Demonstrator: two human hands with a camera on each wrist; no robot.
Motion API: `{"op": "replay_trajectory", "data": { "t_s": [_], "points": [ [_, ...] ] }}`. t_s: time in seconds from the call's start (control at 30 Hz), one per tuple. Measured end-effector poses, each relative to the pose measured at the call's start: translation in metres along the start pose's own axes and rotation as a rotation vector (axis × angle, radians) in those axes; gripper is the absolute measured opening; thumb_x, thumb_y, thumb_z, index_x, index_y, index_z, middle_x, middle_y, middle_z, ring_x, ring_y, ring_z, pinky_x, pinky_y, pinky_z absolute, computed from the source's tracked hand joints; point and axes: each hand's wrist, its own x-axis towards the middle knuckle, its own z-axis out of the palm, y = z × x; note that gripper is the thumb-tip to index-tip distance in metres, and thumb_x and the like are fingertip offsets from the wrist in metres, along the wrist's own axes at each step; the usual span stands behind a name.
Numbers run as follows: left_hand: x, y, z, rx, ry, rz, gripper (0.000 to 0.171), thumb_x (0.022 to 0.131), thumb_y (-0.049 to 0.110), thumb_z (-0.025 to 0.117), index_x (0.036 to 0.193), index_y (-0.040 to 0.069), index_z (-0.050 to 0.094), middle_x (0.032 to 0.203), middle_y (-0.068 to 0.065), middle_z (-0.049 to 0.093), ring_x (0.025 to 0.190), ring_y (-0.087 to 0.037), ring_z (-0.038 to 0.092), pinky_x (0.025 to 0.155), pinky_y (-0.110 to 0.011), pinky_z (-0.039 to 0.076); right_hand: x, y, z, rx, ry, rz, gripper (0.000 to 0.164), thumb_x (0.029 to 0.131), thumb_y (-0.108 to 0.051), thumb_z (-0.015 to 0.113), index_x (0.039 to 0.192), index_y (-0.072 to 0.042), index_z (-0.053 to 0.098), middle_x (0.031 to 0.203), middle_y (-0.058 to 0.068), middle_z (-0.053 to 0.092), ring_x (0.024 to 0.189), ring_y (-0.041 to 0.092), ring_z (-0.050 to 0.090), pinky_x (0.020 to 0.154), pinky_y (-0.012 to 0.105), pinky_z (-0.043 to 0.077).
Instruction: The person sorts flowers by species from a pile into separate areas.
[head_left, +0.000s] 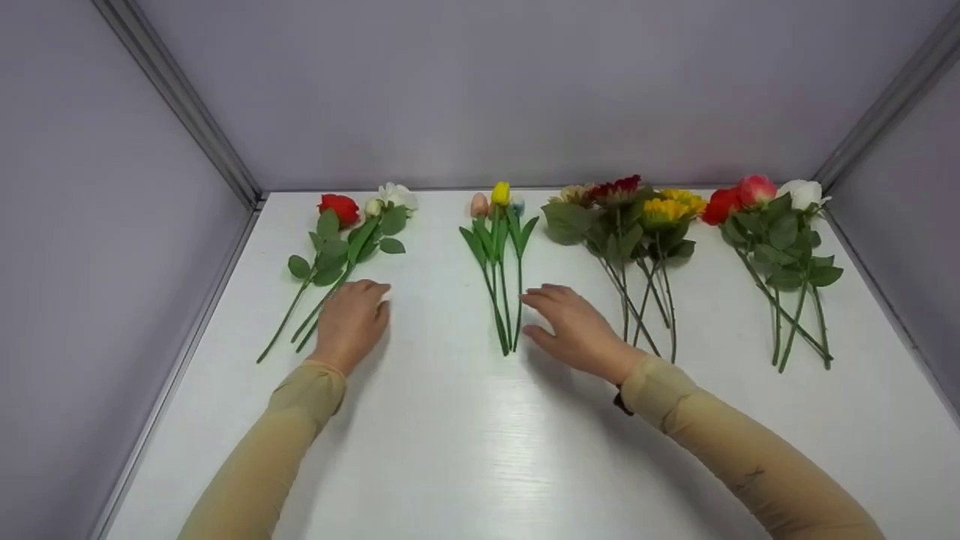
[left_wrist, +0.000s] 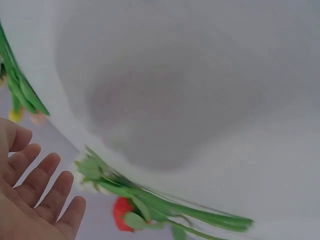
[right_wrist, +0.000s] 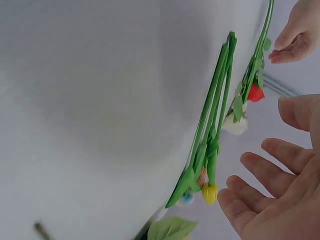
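My left hand (head_left: 351, 321) hovers over the white table near the stems of the left bunch, fingers relaxed and holding nothing. That bunch has a red rose (head_left: 339, 210) and a white flower (head_left: 397, 196) with green leaves. In the middle lie tulips with a yellow bloom (head_left: 501, 193), a pink bloom (head_left: 480, 205) and a pale blue one (head_left: 517, 204). My right hand (head_left: 576, 330) is just right of the tulip stems (head_left: 504, 300), its fingertips overlapping the rightmost stem in the head view. The right wrist view shows its fingers (right_wrist: 267, 175) spread, with a bare palm.
Right of the tulips lies a bunch with yellow sunflowers (head_left: 664, 211) and a dark red flower (head_left: 616, 190). At the far right are a pink flower (head_left: 756, 190) and a white rose (head_left: 802, 193). Grey panels (head_left: 480, 90) wall the table (head_left: 420, 457) at the back and sides.
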Motion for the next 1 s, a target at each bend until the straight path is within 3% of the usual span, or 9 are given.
{"op": "replay_trajectory", "data": {
  "t_s": [0.23,0.4,0.5,0.6,0.8,1.0],
  "points": [
    [-0.023,-0.07,-0.01,0.062,0.087,-0.182,0.025,0.095,0.006,0.066,0.117,-0.006,0.069,0.111,-0.029,0.067,0.099,-0.051,0.062,0.079,-0.062,0.051,0.037,-0.044,0.04,-0.063,-0.103,-0.077,0.051,0.103,-0.03,0.064,0.146,-0.005,0.054,0.145,0.014,0.056,0.138,0.035,0.047,0.116,0.047,0.036],
    [-0.035,-0.097,-0.018,0.042,0.008,-0.373,0.036,0.099,0.013,0.06,0.126,-0.01,0.063,0.12,-0.035,0.06,0.106,-0.055,0.057,0.084,-0.067,0.048,0.061,-0.077,0.062,-0.153,-0.173,-0.135,0.051,0.104,-0.031,0.062,0.148,-0.007,0.052,0.146,0.013,0.055,0.139,0.034,0.046,0.118,0.043,0.033],
    [-0.039,-0.105,-0.023,0.033,-0.045,-0.459,0.043,0.102,0.022,0.057,0.129,-0.011,0.061,0.124,-0.036,0.058,0.111,-0.057,0.055,0.087,-0.069,0.047,0.073,-0.097,0.07,-0.2,-0.186,-0.168,0.052,0.104,-0.032,0.062,0.149,-0.008,0.052,0.146,0.012,0.056,0.139,0.032,0.047,0.118,0.041,0.033],
    [-0.04,-0.11,-0.031,0.034,-0.089,-0.498,0.048,0.103,0.028,0.056,0.131,-0.011,0.06,0.126,-0.037,0.057,0.113,-0.057,0.054,0.089,-0.069,0.047,0.084,-0.118,0.075,-0.231,-0.18,-0.192,0.052,0.104,-0.033,0.062,0.15,-0.01,0.052,0.146,0.01,0.056,0.139,0.03,0.047,0.118,0.039,0.033],
    [-0.039,-0.111,-0.037,0.022,-0.141,-0.527,0.045,0.101,0.026,0.058,0.13,-0.008,0.062,0.123,-0.034,0.06,0.11,-0.055,0.058,0.084,-0.066,0.051,0.095,-0.147,0.075,-0.235,-0.173,-0.236,0.052,0.103,-0.033,0.063,0.149,-0.011,0.053,0.147,0.008,0.055,0.139,0.029,0.046,0.118,0.037,0.033],
    [-0.039,-0.11,-0.036,0.014,-0.155,-0.518,0.038,0.1,0.02,0.057,0.124,-0.008,0.066,0.116,-0.032,0.064,0.106,-0.052,0.061,0.08,-0.063,0.053,0.096,-0.149,0.078,-0.243,-0.174,-0.241,0.05,0.103,-0.033,0.063,0.148,-0.012,0.054,0.146,0.008,0.056,0.139,0.029,0.047,0.118,0.036,0.033]
  ]
}}
